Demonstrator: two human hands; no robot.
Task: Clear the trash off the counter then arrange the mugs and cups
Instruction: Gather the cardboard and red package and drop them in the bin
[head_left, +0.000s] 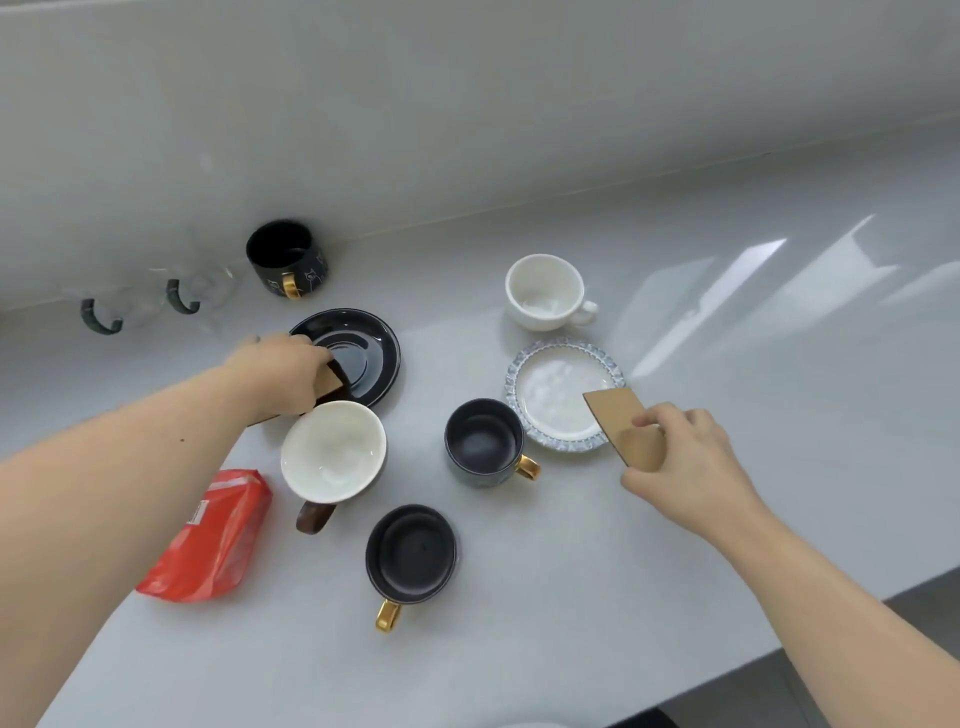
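Mugs, cups and scraps of trash lie spread over a pale grey counter (675, 545) that meets a grey wall at the back. Left hand (280, 371): closed around a brown cardboard piece (328, 383), pinching it over the near-left rim of a black saucer (363, 353). Right hand (685, 462): thumb and fingers grasping a second brown cardboard card (621, 421), which is tilted, its far corner over the near-right edge of a white plate with a blue patterned rim (550, 379).

A red plastic wrapper (213, 540) lies crumpled near the front left, partly under the left forearm. Just beside it stands a large white-lined cup with a brown handle (332, 452), touching or overlapping the saucer's near edge in this view. A dark mug with a gold handle (485, 441) stands just left of the patterned plate; a second dark mug with a gold handle (410, 556) stands nearer the front edge. A white cup (545, 291) sits behind the plate, handle to the right. Against the wall stand a black mug with a gold handle and white line drawings (285, 257) and, to its left, two clear glass cups with dark handles (156, 301), whose outlines are faint. All vessels are upright and appear empty.
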